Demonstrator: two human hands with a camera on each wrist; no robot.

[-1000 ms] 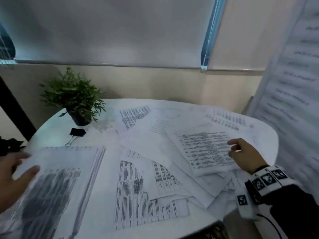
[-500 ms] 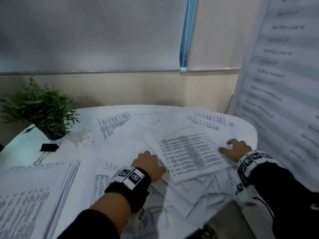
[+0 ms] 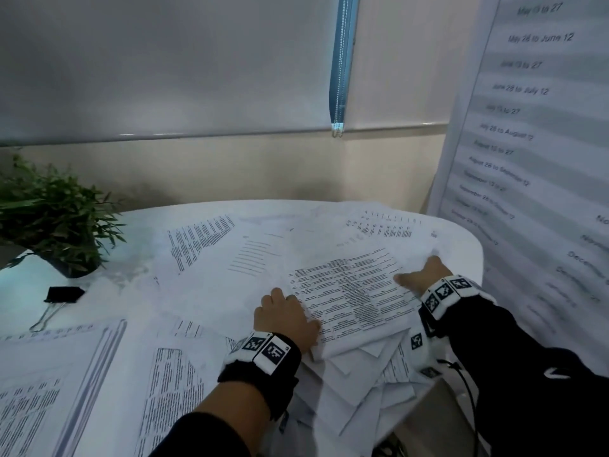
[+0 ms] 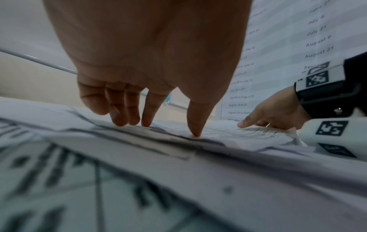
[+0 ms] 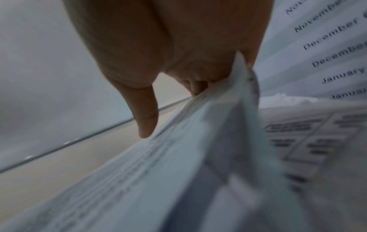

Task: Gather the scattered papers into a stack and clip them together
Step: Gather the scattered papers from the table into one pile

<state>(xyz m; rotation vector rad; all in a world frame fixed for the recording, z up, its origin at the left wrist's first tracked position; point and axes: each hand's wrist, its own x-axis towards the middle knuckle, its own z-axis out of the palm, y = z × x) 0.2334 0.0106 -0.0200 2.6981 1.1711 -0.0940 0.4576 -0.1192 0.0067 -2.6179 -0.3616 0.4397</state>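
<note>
Printed white papers lie scattered and overlapping across the round white table point(image 3: 141, 225). A densely printed sheet point(image 3: 349, 291) tops the loose pile at the right. My left hand point(image 3: 283, 315) is at that sheet's left edge; in the left wrist view its fingertips point(image 4: 147, 120) point down and touch the paper, and the thumb tip presses on the sheet. My right hand point(image 3: 425, 272) holds the sheet's right edge: thumb point(image 5: 147, 122) on top, fingers under the raised paper edge point(image 5: 236, 87). A black binder clip point(image 3: 64, 295) lies at the left, away from both hands.
A squared-up stack of sheets point(image 3: 49, 374) sits at the near left. A potted green plant point(image 3: 56, 219) stands behind the clip. A large poster of dates point(image 3: 543, 159) hangs close on the right. Some sheets overhang the table's near right edge.
My left hand left the stack at the near left and came across to the printed sheet's left edge. The right hand shifted slightly along the right edge. The head view turned right.
</note>
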